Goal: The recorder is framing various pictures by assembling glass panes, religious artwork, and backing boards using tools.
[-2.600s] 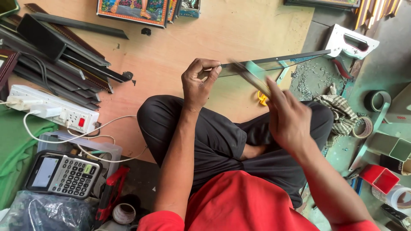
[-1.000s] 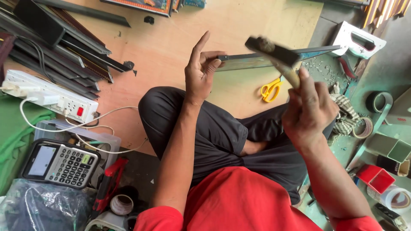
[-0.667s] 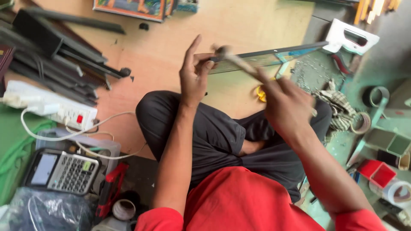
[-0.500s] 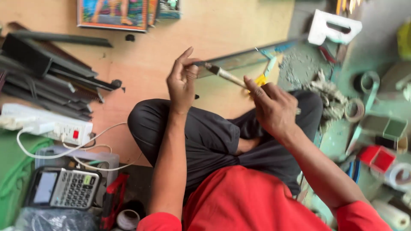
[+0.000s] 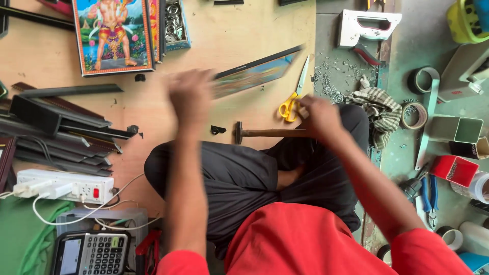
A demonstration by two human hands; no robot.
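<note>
I see my left hand (image 5: 191, 97), blurred, over the near end of a long framed strip (image 5: 254, 74) on the plywood board (image 5: 239, 30); I cannot tell its grip. Further right, my right hand (image 5: 320, 117) closes on the hammer (image 5: 265, 133) handle, beside yellow scissors (image 5: 293, 99).

Your sleeves are red and your trousers dark grey. The hammer (image 5: 265, 133) by your right hand (image 5: 320, 118) has a brown wooden handle and a dark head. Taking the hammer as landmark: just above its handle, the scissors (image 5: 294, 97) show yellow grips and pale steel blades. Right of it, the cloth (image 5: 378, 111) is checked in beige and dark lines. Far right, a red box (image 5: 455, 170). Upper right, a white staple gun (image 5: 368, 25). Left of it, black frame strips (image 5: 61, 122); lower left, a white power strip (image 5: 63, 186) with a red switch. The board (image 5: 224, 30) beneath is tan.
</note>
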